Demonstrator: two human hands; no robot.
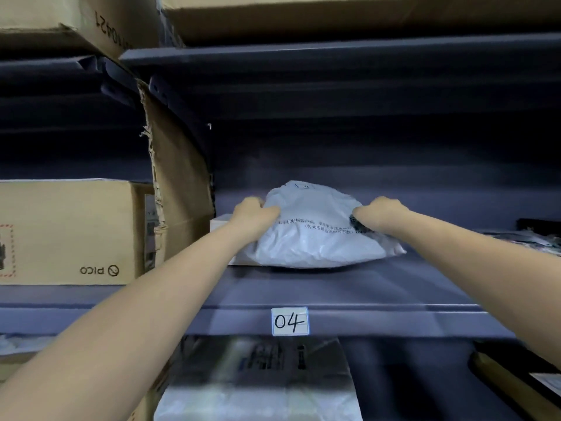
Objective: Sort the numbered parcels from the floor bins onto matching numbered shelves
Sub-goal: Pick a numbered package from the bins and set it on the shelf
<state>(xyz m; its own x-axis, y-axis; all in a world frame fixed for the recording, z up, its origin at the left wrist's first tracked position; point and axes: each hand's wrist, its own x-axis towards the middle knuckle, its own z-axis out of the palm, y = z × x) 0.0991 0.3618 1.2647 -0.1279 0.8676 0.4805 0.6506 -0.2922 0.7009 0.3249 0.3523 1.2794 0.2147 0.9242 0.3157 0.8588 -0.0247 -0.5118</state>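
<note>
The white parcel (315, 235) is seen lying on the dark shelf (349, 287), near the middle of it. It is a soft plastic bag with small printed writing on its front. Its left part is laid over a flat pale box (219, 223) that sits under it. A small paper label (290, 321) with "04" written on it is stuck to the front edge of the shelf, just below the parcel.

The parcel is held at both ends. The left hand (253, 212) is curled onto the left end of the bag, and the plastic is bunched up in its fingers. The right hand (379, 212) is curled onto the right end, where a dark printed patch is seen by the fingers. Both arms are stretched out over the shelf edge.

A brown cardboard box (69, 232) marked "PICO" is placed on the shelf to the left, well apart from the parcel. A torn sheet of cardboard (179, 183) is stood between that box and the parcel. More big boxes (334, 13) are kept on the shelf above. A blurred grey packet (258, 387) is seen on the shelf below.
</note>
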